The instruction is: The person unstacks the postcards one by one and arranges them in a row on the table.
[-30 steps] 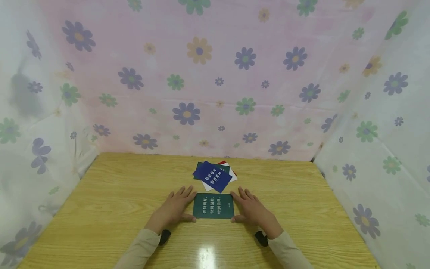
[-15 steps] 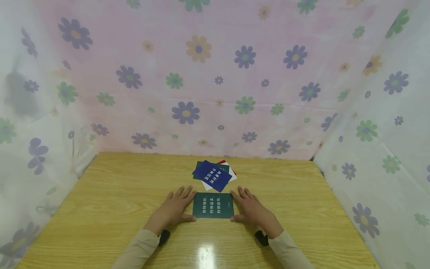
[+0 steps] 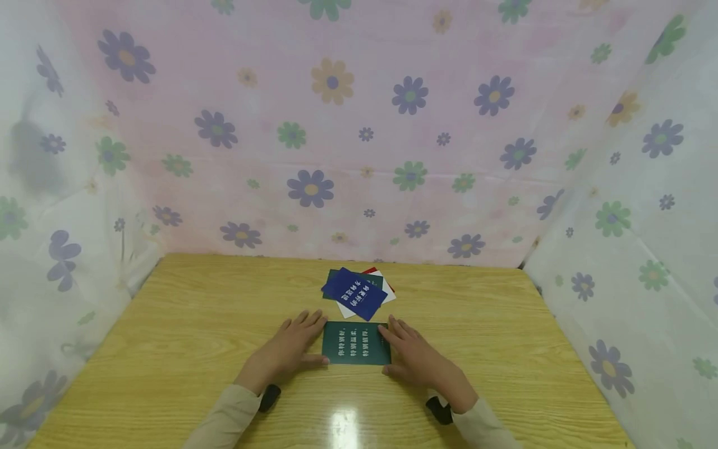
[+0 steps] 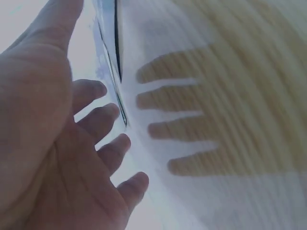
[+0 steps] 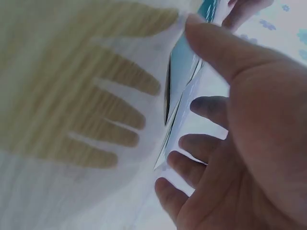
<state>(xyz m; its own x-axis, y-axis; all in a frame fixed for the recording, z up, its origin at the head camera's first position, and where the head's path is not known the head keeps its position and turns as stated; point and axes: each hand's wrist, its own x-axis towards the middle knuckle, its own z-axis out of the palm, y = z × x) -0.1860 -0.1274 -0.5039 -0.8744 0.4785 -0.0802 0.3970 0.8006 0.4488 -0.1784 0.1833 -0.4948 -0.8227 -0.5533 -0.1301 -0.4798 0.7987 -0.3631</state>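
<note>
A dark green card [image 3: 350, 343] with white printed characters lies flat on the wooden table. Along its left edge is my left hand [image 3: 283, 354], fingers stretched forward and thumb at the near left corner. My right hand [image 3: 417, 357] overlaps the card's right end, its index finger over the printed surface and its thumb by the near right corner. Both palms show in the wrist views, the left [image 4: 62, 139] and the right [image 5: 254, 124], with fingers straight or slightly bent. The card's edge [image 5: 180, 67] shows beside the right thumb.
Just beyond the green card is a fanned pile: a blue card [image 3: 359, 296] on top, with another green card [image 3: 332, 274], a white card [image 3: 391, 294] and a red card [image 3: 371, 270] partly covered. Flowered cloth [image 3: 336, 137] hangs behind and beside the table [image 3: 224, 299].
My right hand has shifted left, so its index finger now lies over the card's right end instead of along its edge. The left hand and the cards have barely moved.
</note>
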